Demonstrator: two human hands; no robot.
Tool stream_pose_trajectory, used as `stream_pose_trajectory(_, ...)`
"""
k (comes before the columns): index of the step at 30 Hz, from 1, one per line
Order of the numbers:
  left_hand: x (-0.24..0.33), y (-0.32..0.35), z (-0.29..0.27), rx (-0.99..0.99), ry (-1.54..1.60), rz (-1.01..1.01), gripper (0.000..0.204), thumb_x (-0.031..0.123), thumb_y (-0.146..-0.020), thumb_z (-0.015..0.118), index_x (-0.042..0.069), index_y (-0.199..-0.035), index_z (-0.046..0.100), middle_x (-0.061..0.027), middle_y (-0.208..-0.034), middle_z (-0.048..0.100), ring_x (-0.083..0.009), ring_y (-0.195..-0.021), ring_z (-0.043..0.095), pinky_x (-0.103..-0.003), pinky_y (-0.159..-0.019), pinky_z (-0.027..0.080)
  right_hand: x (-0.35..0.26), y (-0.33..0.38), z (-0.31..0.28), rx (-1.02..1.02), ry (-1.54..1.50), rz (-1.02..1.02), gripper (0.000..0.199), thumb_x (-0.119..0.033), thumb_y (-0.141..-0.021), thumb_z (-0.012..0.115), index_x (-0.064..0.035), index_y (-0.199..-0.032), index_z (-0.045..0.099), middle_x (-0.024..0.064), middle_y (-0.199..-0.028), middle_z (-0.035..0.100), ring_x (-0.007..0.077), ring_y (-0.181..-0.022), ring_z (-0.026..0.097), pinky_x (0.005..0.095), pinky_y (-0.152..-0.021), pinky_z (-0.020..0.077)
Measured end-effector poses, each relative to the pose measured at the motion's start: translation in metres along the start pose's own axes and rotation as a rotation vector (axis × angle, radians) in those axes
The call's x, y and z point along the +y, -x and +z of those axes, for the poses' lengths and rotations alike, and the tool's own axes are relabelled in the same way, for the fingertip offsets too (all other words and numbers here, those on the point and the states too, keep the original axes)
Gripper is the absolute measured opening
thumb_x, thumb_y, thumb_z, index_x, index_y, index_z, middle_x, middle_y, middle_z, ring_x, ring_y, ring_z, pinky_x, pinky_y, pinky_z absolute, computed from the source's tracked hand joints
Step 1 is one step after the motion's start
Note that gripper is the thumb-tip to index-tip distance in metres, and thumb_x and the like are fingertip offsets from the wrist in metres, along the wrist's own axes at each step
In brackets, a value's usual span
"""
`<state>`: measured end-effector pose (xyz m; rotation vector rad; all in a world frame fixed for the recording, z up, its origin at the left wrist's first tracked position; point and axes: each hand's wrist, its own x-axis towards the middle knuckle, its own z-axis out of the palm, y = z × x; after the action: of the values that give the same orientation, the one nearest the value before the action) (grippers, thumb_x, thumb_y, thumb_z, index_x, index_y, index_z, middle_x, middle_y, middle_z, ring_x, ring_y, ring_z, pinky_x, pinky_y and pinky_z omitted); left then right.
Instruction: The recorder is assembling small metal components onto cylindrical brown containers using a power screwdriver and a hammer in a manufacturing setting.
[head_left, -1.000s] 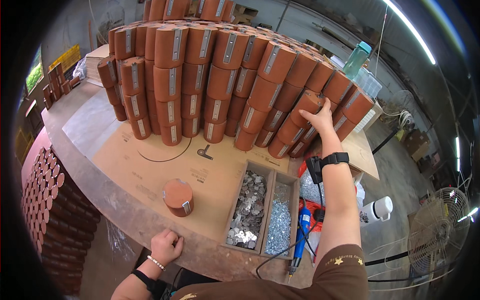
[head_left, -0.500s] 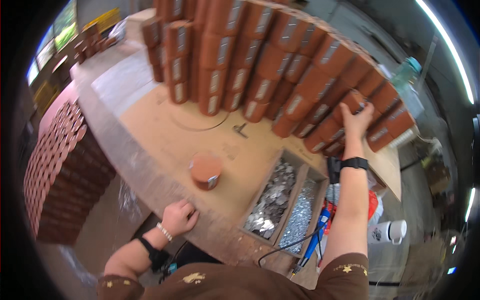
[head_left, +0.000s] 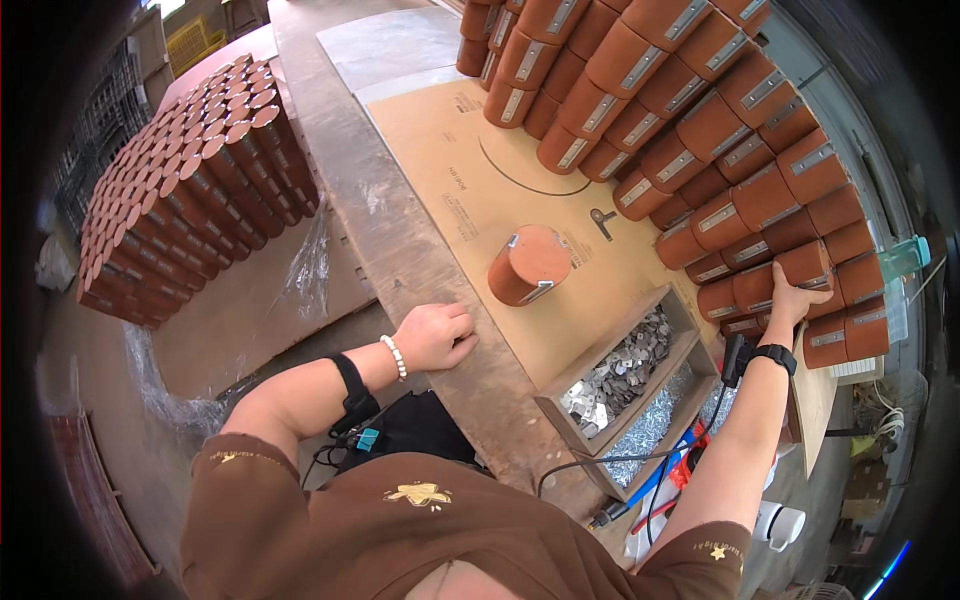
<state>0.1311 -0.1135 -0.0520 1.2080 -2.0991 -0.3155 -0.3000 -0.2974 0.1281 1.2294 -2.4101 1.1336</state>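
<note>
My right hand (head_left: 795,296) reaches up to the stack and is wrapped round a reddish-brown cylinder (head_left: 808,262), its thumb and fingers on either side of the lower part. The tall stack of like cylinders (head_left: 690,120), many with a metal strip down the side, stands along the far right of the table. One single cylinder (head_left: 530,265) stands upright on the cardboard sheet (head_left: 450,190) in the middle. Beside it, at the near table edge, my left hand (head_left: 435,337) rests with its fingers curled in and nothing visible in them.
A divided wooden box (head_left: 560,425) holds flat metal pieces (head_left: 625,370) and small shiny metal parts (head_left: 645,430). A blue electric screwdriver (head_left: 612,512) with a black cable lies beside it. A dark metal piece (head_left: 602,222) lies on the cardboard. More cylinders (head_left: 190,190) stand stacked at left.
The view has turned, so the table and stack sit further right in the picture. My right hand is still at the stack on a cylinder; my left hand stays curled at the table edge.
</note>
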Motion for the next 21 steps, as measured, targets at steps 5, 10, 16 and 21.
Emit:
stream_pose_trajectory(5, -0.001, 0.004, -0.001, -0.041, -0.02, 0.027, 0.015, 0.017, -0.068, 0.06, 0.007, -0.067, 0.049, -0.0068, -0.066, 0.047, -0.0237, -0.054, 0.05, -0.032, -0.048, 0.042, 0.007, -0.004, -0.007, -0.07, -0.07, -0.011, 0.119, -0.028, -0.058, 0.077, 0.0017, -0.127, -0.016, 0.0303, -0.122, 0.034, 0.0373, -0.112, 0.04, 0.0369, -0.096, 0.0319)
stream_pose_trajectory(10, 0.001, -0.021, -0.005, 0.027, 0.322, -0.312, 0.057, 0.021, -0.063, 0.07, 0.006, -0.109, 0.04, -0.0114, -0.098, 0.043, -0.0235, -0.077, 0.049, -0.034, -0.068, 0.044, 0.046, -0.022, -0.041, -0.196, -0.266, -0.129, 0.11, -0.014, -0.058, 0.076, 0.0023, -0.13, -0.007, 0.0183, -0.127, 0.028, 0.0258, -0.114, 0.035, 0.0329, -0.095, 0.0289)
stream_pose_trajectory(16, 0.009, -0.09, -0.008, 0.217, 0.229, -0.269, 0.095, 0.027, -0.053, 0.078, 0.002, -0.125, 0.022, -0.0185, -0.117, 0.034, -0.0293, -0.108, 0.037, -0.039, -0.091, 0.034, 0.017, 0.081, -0.171, -0.575, -0.238, -0.282, 0.071, -0.024, -0.07, 0.067, -0.0078, -0.128, 0.028, 0.0183, -0.108, 0.048, 0.026, -0.102, 0.048, 0.0341, -0.081, 0.0414)
stream_pose_trajectory(21, 0.015, -0.105, -0.001, 0.193, 0.307, -0.269, 0.096, 0.023, -0.053, 0.079, 0.001, -0.126, 0.021, -0.0187, -0.112, 0.042, -0.0271, -0.104, 0.045, -0.037, -0.088, 0.039, 0.047, 0.191, -0.244, -1.085, -0.103, -0.429, 0.041, -0.018, -0.073, 0.064, -0.0047, -0.109, 0.048, 0.0106, -0.079, 0.059, 0.0187, -0.072, 0.059, 0.0305, -0.063, 0.0473)
